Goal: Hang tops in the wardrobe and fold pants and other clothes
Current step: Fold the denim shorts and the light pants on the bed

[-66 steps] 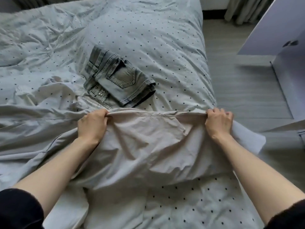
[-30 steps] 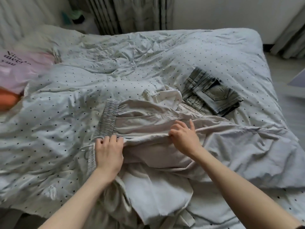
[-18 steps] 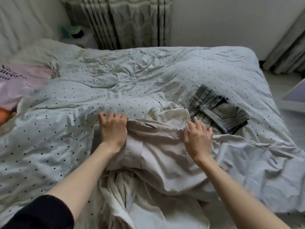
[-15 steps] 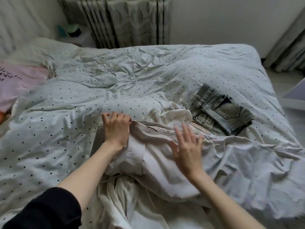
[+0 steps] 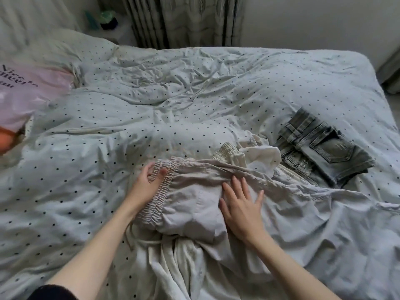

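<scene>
Beige pants point(image 5: 192, 204) with a gathered elastic waistband lie across the near middle of the bed, waistband to the left. My left hand point(image 5: 147, 182) holds the waistband's far end, thumb over it and fingers behind. My right hand point(image 5: 242, 206) lies flat on the pants' upper part, fingers spread and straight. The pant legs point(image 5: 324, 224) run off to the right, crumpled. A white garment point(image 5: 259, 156) is bunched just beyond the pants. Folded grey jeans point(image 5: 320, 150) sit on the right side of the bed.
The bed carries a pale duvet with black dots point(image 5: 173, 100). A pink pillow with dark lettering point(image 5: 23, 92) lies at the left edge. More pale cloth point(image 5: 184, 267) is heaped between my arms. Curtains point(image 5: 184, 20) hang behind the bed.
My hands slid from the far fold of the pants to the waistband end. The waistband is now exposed and laid out. My right hand went from pinching the cloth to lying flat.
</scene>
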